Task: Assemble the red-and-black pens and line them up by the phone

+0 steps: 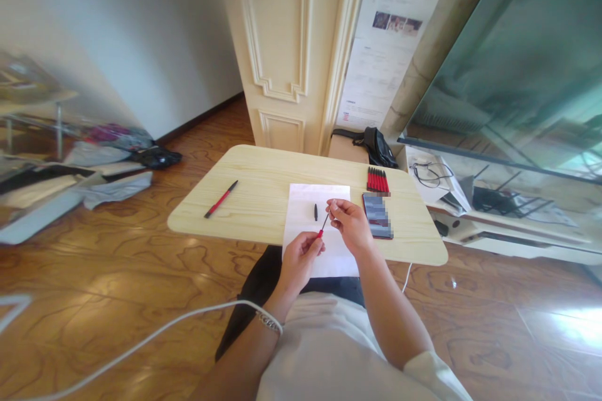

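Note:
My left hand [301,258] is closed around a red pen barrel [320,234], held low over a white sheet of paper [301,197]. A thin dark refill [325,222] sticks out of the barrel's upper end. At the refill's far end, my right hand [350,220] pinches with thumb and fingertips; the tip itself is hidden by them. On the paper, just beyond my hands, lies a short black pen part [316,212], tapered like a grip or cap. Most of the barrel is covered by my left fingers.
A red and black pen [221,199] lies at the table's left. Several similar pens [377,180] are lined up at the right rear, behind a phone [376,216]. The light wooden table [263,169] has rounded corners. A white cable [188,313] crosses my left wrist.

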The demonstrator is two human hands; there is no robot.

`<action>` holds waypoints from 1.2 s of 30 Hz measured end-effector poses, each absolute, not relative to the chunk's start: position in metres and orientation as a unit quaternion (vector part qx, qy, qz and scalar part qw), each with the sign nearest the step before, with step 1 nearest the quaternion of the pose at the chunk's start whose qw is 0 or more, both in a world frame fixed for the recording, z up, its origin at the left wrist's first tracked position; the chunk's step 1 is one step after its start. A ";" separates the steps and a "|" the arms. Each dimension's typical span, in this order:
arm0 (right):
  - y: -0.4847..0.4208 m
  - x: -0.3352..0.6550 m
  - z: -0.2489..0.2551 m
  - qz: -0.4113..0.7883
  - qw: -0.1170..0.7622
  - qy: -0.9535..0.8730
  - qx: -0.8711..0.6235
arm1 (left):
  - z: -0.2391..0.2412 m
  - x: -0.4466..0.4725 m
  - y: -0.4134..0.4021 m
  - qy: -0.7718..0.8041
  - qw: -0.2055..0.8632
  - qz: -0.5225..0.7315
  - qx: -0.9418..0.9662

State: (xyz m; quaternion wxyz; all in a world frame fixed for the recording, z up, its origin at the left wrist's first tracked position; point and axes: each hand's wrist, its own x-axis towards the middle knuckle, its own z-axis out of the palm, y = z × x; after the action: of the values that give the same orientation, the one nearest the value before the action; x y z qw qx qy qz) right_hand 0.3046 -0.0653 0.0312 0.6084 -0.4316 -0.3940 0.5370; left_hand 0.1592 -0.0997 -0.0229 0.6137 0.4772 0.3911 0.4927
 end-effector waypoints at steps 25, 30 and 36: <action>-0.002 0.288 -0.001 0.179 0.185 -0.603 -0.755 | -0.019 0.144 -0.099 0.421 0.587 0.500 0.479; -0.004 0.296 -0.003 0.306 0.359 -0.556 -0.684 | -0.016 0.142 -0.099 0.431 0.581 0.497 0.478; -0.032 0.309 0.024 0.485 0.629 -0.399 -0.458 | -0.015 0.148 -0.100 0.421 0.594 0.493 0.476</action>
State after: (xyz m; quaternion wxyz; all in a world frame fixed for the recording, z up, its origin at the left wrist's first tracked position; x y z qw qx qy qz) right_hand 0.3089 -0.0323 0.0240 0.6294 -0.4582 -0.3987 0.4848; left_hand 0.1485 -0.1004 -0.0149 0.5942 0.4760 0.4212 0.4929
